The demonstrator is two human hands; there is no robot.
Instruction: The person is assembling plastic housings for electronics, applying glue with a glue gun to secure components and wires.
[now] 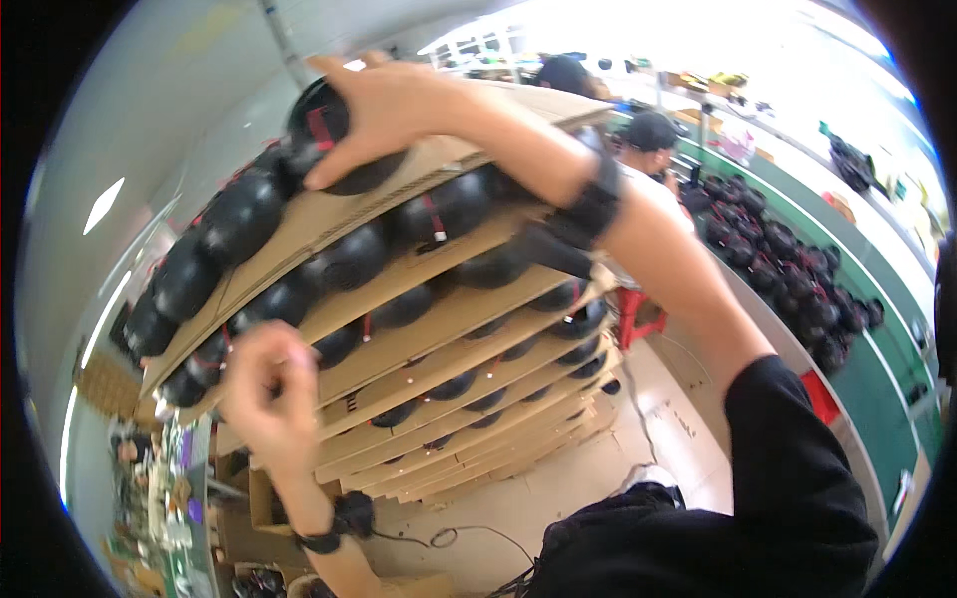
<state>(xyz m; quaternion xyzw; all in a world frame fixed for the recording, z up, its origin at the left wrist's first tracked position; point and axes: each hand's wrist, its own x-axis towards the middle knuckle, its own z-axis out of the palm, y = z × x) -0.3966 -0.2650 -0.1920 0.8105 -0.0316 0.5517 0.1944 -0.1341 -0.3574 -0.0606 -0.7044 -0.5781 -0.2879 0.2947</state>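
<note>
High on the stack, my right hand (384, 110) spreads its thumb and fingers round a black ball-shaped housing (317, 125) with a red wire on it. That housing rests at the end of a row of similar black housings (239, 217) on the top cardboard sheet (269, 269). Lower and to the left, my left hand (267, 389) is smeared by motion in front of the stack. Its fingers look curled, but whether they hold anything cannot be made out. Both wrists wear black bands.
Beneath the top sheet, several cardboard layers (399, 344) hold more black housings with red wires. At right, a green work table (857, 384) bears a heap of black parts (768, 244); a person (653, 149) sits near it. A cable (449, 533) lies on the floor.
</note>
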